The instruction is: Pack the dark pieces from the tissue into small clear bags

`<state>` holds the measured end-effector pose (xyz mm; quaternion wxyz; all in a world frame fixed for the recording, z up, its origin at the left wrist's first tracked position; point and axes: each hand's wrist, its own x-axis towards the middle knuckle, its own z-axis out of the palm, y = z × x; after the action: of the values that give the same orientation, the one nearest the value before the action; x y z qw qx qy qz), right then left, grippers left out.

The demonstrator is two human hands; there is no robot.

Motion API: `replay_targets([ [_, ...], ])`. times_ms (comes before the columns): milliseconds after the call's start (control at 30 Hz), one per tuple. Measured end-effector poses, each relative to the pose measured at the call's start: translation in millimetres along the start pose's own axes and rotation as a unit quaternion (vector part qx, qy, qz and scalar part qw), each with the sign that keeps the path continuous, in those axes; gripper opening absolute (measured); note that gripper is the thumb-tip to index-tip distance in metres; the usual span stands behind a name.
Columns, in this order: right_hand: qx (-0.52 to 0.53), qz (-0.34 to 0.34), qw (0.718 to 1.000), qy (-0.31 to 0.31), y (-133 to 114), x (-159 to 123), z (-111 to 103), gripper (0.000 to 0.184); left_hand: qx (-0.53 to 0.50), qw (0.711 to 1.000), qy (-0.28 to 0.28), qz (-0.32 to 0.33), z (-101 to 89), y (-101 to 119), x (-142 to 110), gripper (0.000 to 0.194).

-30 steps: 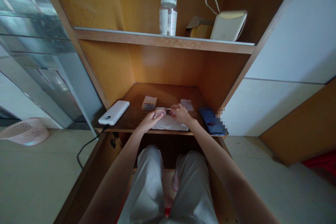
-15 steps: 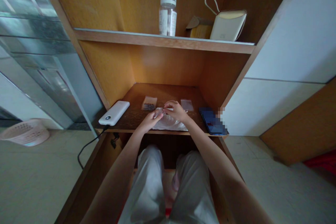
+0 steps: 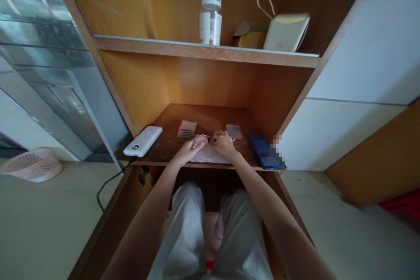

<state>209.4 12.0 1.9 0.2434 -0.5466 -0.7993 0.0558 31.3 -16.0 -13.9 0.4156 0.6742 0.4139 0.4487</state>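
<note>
At the front of the wooden cabinet shelf, a crumpled whitish see-through plastic bag (image 3: 210, 155) lies beneath both hands. My left hand (image 3: 188, 149) is closed at the bag's left side, its thumb and fingers pinching a shiny clear piece of plastic. My right hand (image 3: 223, 144) is closed just to the right, fingers bent down over the bag. A small dark and metallic bit shows at its fingertips, too small to name. Behind the hands lie a small clear packet of dark thin pieces (image 3: 187, 129) and a flat clear zip bag (image 3: 234, 131).
A white power bank (image 3: 143, 141) with a black cable lies left; a dark phone (image 3: 266, 152) lies right. Above, the upper shelf (image 3: 206, 51) carries a clear bottle (image 3: 210, 19), a cardboard box (image 3: 250, 35) and a white strapped device (image 3: 286, 32). My knees are under the shelf.
My right hand has moved slightly right and down, away from my left fingertips, and its raised fingers have curled downward. My left hand has hardly moved.
</note>
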Motion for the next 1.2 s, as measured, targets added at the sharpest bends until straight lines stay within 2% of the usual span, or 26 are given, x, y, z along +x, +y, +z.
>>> replay_targets([
  [200, -0.012, -0.002, 1.0, -0.009, -2, 0, -2, 0.016, 0.002, 1.0, -0.001, 0.005, -0.2, -1, 0, 0.046],
  [400, 0.026, 0.002, 0.999, 0.035, 0, 0, 2, 0.015, 0.01, 1.0, 0.0, 0.008, 0.2, 1, 0, 0.047],
  [500, 0.116, -0.006, 0.988, 0.098, 2, 5, 3, 0.012, 0.016, 1.0, -0.002, 0.011, 0.3, 0, 0, 0.047],
  [600, 0.246, -0.023, 0.955, 0.167, 0, 12, 1, 0.008, 0.017, 1.0, -0.006, 0.011, 0.3, -2, 0, 0.048],
  [667, 0.315, -0.033, 0.931, 0.184, -5, 14, -3, 0.008, 0.017, 1.0, -0.002, 0.006, 0.5, -2, 0, 0.05],
  [733, 0.349, -0.05, 0.922, 0.161, -10, 15, -6, 0.008, 0.024, 1.0, 0.008, -0.005, 0.7, -2, 0, 0.051],
  [867, 0.382, -0.095, 0.918, 0.041, -16, 11, -10, 0.009, 0.029, 0.999, 0.02, -0.025, 1.1, -2, 0, 0.054],
  [967, 0.432, -0.091, 0.897, -0.01, -13, 12, -7, 0.016, 0.03, 0.999, 0.02, -0.032, 1.3, -1, -1, 0.054],
  [1033, 0.468, -0.058, 0.882, 0.004, -8, 14, -3, 0.02, 0.029, 0.999, 0.014, -0.029, 1.2, 0, -1, 0.052],
  [1133, 0.511, 0.026, 0.857, 0.06, 3, 22, 6, 0.025, 0.015, 1.0, 0.002, -0.015, 1.0, 4, -2, 0.05],
  [1200, 0.514, 0.061, 0.852, 0.082, 9, 28, 12, 0.025, 0.006, 1.0, 0.002, -0.012, 0.8, 6, -2, 0.049],
])
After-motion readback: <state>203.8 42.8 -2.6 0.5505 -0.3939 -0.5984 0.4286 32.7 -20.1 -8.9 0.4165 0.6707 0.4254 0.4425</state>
